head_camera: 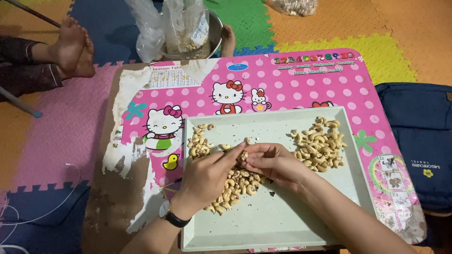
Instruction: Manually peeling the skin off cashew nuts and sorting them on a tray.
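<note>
A pale green square tray (301,221) lies on a low pink cartoon-printed table (301,89). Cashew nuts sit on it in three heaps: a small one at the upper left (198,143), a large one in the middle (235,186) and another at the right (321,146). My left hand (205,176), with a black wristwatch, and my right hand (273,162) meet over the middle heap. Their fingertips pinch a single cashew (244,155) between them.
A metal bowl (213,35) with clear plastic bags of nuts stands beyond the table's far edge. Another person's bare feet (73,47) rest on the coloured foam floor mats at upper left. A dark blue bag (419,136) lies right of the table. A white cable (42,207) runs at lower left.
</note>
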